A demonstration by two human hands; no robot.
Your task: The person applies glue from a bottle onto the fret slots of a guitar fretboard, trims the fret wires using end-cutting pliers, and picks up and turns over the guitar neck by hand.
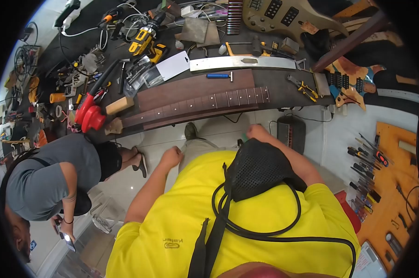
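Note:
My left hand (pixel 172 157) hangs in front of the bench with its fingers curled closed; whether anything is inside is hidden. My right hand (pixel 257 133) is also closed, below the bench edge, and a bit of something green (pixel 245 137) shows beside its fingers. Neither hand touches the bench. Nearest to both is a guitar neck (pixel 195 104) with a dark, dotted fretboard, lying along the bench's front edge with its headstock end at the left. Beneath and behind it lies a brown board (pixel 160 96). A blue-handled tool (pixel 217 76) rests on that board.
A long metal straightedge (pixel 246 63), a yellow drill (pixel 144 40), a red blower (pixel 91 116), a wooden block (pixel 119 105) and pliers (pixel 303 88) crowd the bench (pixel 276 99). Guitar bodies lie at the right. Another person (pixel 56 176) bends over at the left, holding a phone (pixel 68 242).

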